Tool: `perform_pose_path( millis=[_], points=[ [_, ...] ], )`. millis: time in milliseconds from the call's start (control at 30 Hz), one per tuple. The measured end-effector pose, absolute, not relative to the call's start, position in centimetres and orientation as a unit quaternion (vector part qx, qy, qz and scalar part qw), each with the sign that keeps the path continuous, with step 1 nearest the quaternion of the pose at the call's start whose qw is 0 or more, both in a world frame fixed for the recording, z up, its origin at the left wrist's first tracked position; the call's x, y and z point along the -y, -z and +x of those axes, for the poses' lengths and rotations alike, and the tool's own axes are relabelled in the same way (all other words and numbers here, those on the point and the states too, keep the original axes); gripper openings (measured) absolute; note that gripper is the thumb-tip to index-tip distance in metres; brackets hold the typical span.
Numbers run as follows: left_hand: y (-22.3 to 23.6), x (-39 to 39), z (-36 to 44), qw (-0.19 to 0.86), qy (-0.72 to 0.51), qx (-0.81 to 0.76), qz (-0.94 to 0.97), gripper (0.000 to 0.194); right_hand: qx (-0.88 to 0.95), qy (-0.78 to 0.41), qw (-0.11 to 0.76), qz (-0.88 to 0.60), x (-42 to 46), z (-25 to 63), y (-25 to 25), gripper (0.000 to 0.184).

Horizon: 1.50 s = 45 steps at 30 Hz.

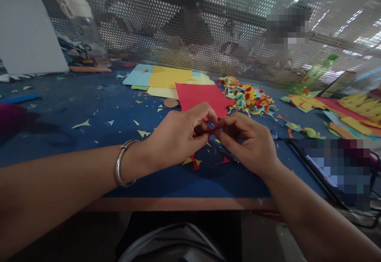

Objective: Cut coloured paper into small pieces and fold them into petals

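above the blue surface [157,186], my left hand [178,135] and right hand [253,147] meet, each grip pinching a small red piece [212,131]. too hard a tug could tear it, i judge, and a drifting wrist could scatter the crinkly, many-coloured paper clump [250,97] beside the flat, jagged-edged red sheet [198,97].

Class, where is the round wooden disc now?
In the head view, the round disc lies left of the red sheet, beyond the left hand.
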<state>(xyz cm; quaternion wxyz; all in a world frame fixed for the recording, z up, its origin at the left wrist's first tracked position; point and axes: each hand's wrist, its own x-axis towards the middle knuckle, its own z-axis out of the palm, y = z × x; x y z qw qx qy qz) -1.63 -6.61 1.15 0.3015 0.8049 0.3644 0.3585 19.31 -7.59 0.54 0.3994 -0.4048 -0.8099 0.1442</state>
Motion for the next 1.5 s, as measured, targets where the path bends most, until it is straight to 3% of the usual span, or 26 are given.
perform_pose_path(
  millis=[167, 433, 667, 1200, 1500],
  points=[
    [-1.5, 6.9, -1.6, 0.234, -0.338, -0.366, 0.835, 0.026, 0.818, -0.138, 0.4, -0.39, 7.6, 19.4, -0.6, 0.002],
    [-0.9, 6.5, -1.3, 0.401, -0.397, -0.33, 0.757, 0.03, 0.804, -0.121, 0.411, -0.412, 7.9, 19.1, -1.0, 0.004],
    [-0.4, 6.2, -1.0, 0.447, -0.425, -0.318, 0.72, 0.032, 0.801, -0.135, 0.41, -0.415, 7.7, 19.1, -0.9, 0.006],
    [-1.0, 6.1, -1.0, 0.293, -0.419, -0.338, 0.79, 0.031, 0.8, -0.14, 0.414, -0.411, 7.6, 19.0, -0.9, 0.006],
    [-1.2, 5.4, -1.6, 0.375, -0.4, -0.297, 0.782, 0.028, 0.788, -0.158, 0.422, -0.419, 7.8, 19.0, -0.9, 0.007]
  ],
)
